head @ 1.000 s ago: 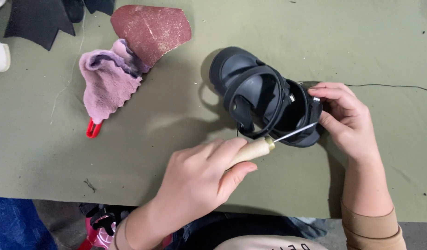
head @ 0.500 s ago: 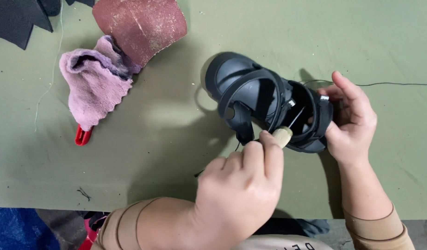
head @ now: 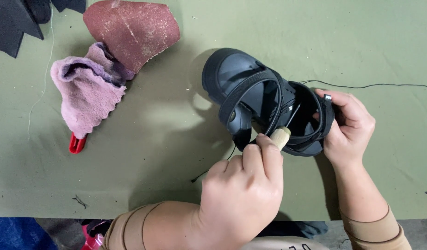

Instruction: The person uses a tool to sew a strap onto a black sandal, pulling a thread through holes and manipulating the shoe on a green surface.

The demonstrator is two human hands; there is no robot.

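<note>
Black strapped sandal [head: 250, 88] lies on its side on the green bench [head: 176, 176], toe end toward the far left, heel end tipped up into the right hand [head: 347, 127], so the open inside of the straps faces the head camera and the tool can get in. Right-hand fingers [head: 331, 99] are clenched around the heel strap, thumb on the near side, propping the shoe steady. Left hand [head: 241, 194] is closed in a fist grip on a wooden-handled awl [head: 280, 135], handle end poking out above the knuckles, thin metal shaft angled up into the strap area; tip is hidden among the straps, can't tell what it touches. Black thread [head: 375, 85] runs from the sandal's heel side off to the right across the bench, another strand trails down near the left hand. Well apart to the left: pink-purple suede scrap [head: 86, 95] lying over a red-handled tool [head: 77, 143], only the red end showing, and a reddish-brown sandpaper sheet [head: 132, 30] touching it. Dark foam pieces [head: 14, 18] at the far left corner
</note>
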